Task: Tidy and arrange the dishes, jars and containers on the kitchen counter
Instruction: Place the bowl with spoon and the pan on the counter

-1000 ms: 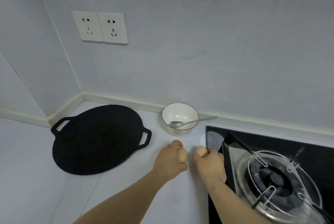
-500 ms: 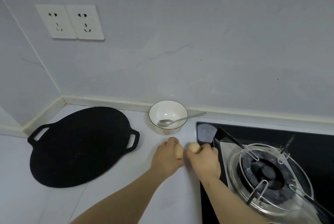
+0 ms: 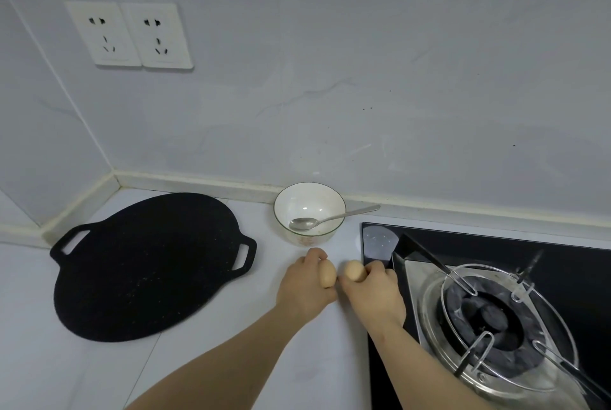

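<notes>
The white counter ran back into the corner, with a black glass hob set into it on the right and a flat black two-handled griddle lying on the left, well apart from the hob. Between them, close to the back wall, a white bowl stood upright. Just in front of it the left hand had its fingers curled round a brown egg, and the right hand, at the hob's near corner, gripped a second egg the same way. A metal spoon lay in the bowl, handle over the rim toward the hob. The eggs were almost touching; whether they rested on the counter could not be told. By my reckoning the tidying was only partly done: griddle and bowl looked placed, no jars were in view, and both eggs had yet to be put down somewhere, the bowl being the likeliest spot
</notes>
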The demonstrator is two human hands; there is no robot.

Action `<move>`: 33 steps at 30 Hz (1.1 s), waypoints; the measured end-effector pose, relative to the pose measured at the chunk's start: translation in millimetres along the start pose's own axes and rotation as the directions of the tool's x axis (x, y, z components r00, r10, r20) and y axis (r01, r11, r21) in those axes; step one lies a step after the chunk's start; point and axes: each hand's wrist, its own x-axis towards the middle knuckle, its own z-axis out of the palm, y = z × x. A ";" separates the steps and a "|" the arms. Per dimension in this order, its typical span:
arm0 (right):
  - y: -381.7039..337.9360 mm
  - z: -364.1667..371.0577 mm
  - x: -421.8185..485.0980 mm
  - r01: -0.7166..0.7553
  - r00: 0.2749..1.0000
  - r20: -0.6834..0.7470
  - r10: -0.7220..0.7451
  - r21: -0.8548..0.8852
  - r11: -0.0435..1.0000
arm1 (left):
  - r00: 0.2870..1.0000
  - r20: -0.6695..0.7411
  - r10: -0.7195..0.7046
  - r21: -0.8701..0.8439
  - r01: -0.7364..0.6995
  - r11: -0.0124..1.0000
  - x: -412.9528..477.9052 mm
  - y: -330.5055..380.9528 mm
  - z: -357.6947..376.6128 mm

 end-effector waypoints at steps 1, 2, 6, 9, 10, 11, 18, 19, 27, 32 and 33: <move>0.0 0.1 0.1 0.001 1.000 0.002 -0.001 0.000 1.000 | 1.000 0.000 -0.003 -0.001 0.003 1.000 0.3 -0.6 0.4; 0.1 0.1 0.2 0.002 1.000 0.004 -0.002 -0.002 1.000 | 1.000 0.000 -0.005 -0.001 0.005 1.000 0.5 -1.2 0.8; 0.3 0.0 1.3 0.004 1.000 0.014 -0.004 -0.013 1.000 | 1.000 -0.019 0.006 0.016 -0.006 1.000 0.2 -1.2 0.6; 0.2 -0.2 2.1 0.000 1.000 0.027 0.000 -0.015 1.000 | 1.000 -0.020 0.012 0.024 -0.012 1.000 0.3 -2.2 1.7; 0.3 -0.4 2.1 -0.001 1.000 0.031 0.001 -0.013 1.000 | 1.000 -0.018 0.010 0.024 -0.010 1.000 0.6 -2.7 2.2; 0.4 -0.7 2.0 -0.002 0.999 0.035 0.002 -0.010 1.000 | 1.000 -0.019 0.006 0.023 -0.006 1.000 0.7 -3.0 2.4; 1.2 -2.8 4.0 -0.012 0.996 0.083 0.012 0.002 1.000 | 1.000 -0.022 -0.003 0.034 0.004 0.999 1.8 0.4 1.9; 1.2 -3.1 3.9 -0.012 0.996 0.089 0.011 0.001 1.000 | 1.000 -0.023 -0.004 0.039 0.005 0.999 1.8 0.4 2.0; 2.0 -5.2 3.7 -0.014 0.996 0.089 0.010 0.041 0.999 | 1.000 -0.017 -0.014 0.030 0.014 0.999 3.7 -2.2 3.4; 4.9 -3.3 5.2 -0.016 0.997 0.075 0.012 0.048 0.999 | 0.999 0.053 -0.004 -0.137 0.011 0.991 1.7 -7.7 -3.6; 5.0 -2.9 5.6 -0.020 0.997 0.073 0.016 0.047 0.999 | 0.998 0.060 -0.003 -0.168 0.013 0.986 1.6 -9.0 -4.3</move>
